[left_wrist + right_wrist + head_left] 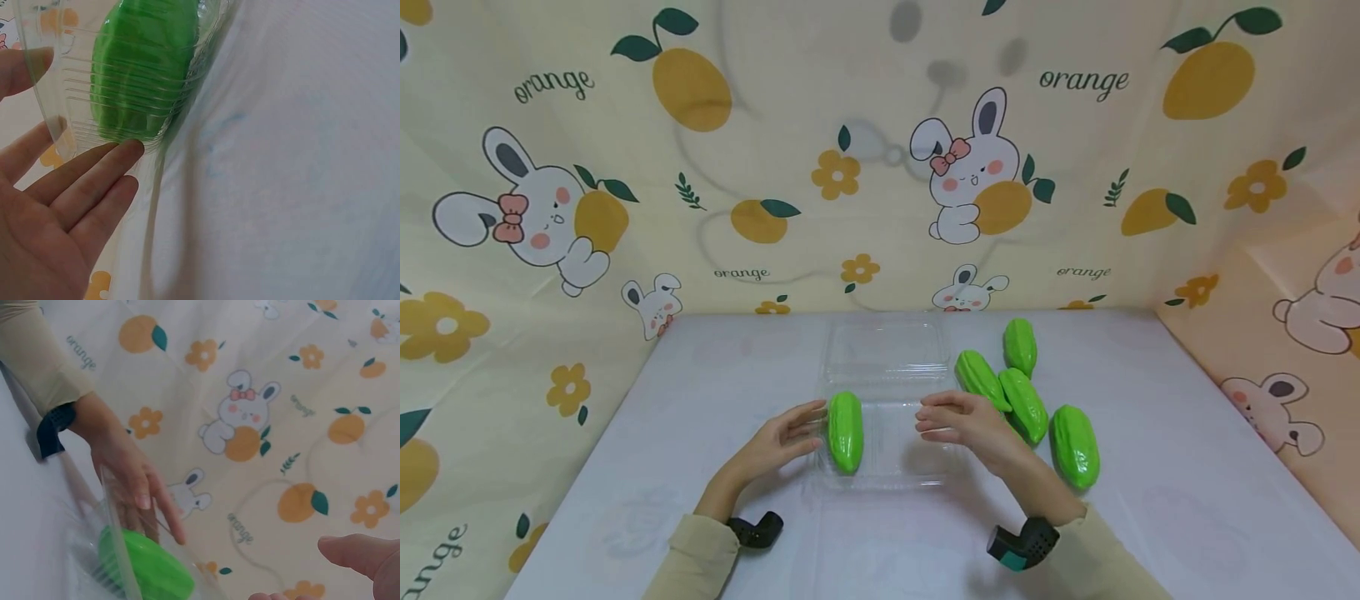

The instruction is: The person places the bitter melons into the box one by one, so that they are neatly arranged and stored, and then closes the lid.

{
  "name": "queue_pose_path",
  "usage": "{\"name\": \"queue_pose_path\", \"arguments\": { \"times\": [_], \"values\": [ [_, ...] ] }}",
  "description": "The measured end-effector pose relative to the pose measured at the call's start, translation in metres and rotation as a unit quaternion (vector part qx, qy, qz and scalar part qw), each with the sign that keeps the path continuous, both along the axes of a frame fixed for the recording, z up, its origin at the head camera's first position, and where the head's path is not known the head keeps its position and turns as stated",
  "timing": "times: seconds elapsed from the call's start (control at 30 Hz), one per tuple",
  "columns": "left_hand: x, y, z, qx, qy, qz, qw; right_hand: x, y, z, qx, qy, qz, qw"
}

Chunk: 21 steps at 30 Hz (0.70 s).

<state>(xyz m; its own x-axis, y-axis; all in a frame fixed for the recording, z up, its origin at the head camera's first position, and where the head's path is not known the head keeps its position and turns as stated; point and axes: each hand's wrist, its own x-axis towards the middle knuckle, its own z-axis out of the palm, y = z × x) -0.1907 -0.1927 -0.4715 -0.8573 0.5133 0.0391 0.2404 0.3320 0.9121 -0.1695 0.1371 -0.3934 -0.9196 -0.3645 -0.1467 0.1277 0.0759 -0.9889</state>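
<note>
A clear plastic clamshell box [898,479] lies with its lid [883,346] folded back. Along the left side of its base sits one ridged, bright green oblong vegetable model [846,433], also visible through the ribbed wall in the left wrist view [144,69]. My left hand [775,437] is at the outside of the box's left wall, its fingers extended, fingertips against or very near the plastic. Over the right end of the base is my right hand [970,421], fingers loosely bent and holding nothing. In the right wrist view, only part of that hand [369,559] shows.
Several similar green models lie right of the box: one at the back [1020,344], two close together [979,377] [1024,404] beside my right hand, and one nearer [1076,447]. A patterned curtain [820,100] stands behind the white table [1157,517].
</note>
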Motion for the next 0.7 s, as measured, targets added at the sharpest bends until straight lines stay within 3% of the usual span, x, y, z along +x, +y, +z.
{"name": "queue_pose_path", "arguments": {
  "times": [0.2, 0.7],
  "values": [
    [0.001, 0.000, 0.001, -0.001, 0.000, 0.003, 1.0000, 0.002, 0.012, 0.004, 0.016, -0.009, -0.029, 0.9994],
    [0.001, 0.000, 0.001, -0.003, -0.006, 0.005, 1.0000, 0.004, 0.043, 0.006, 0.040, 0.002, -0.055, 0.9977]
  ]
}}
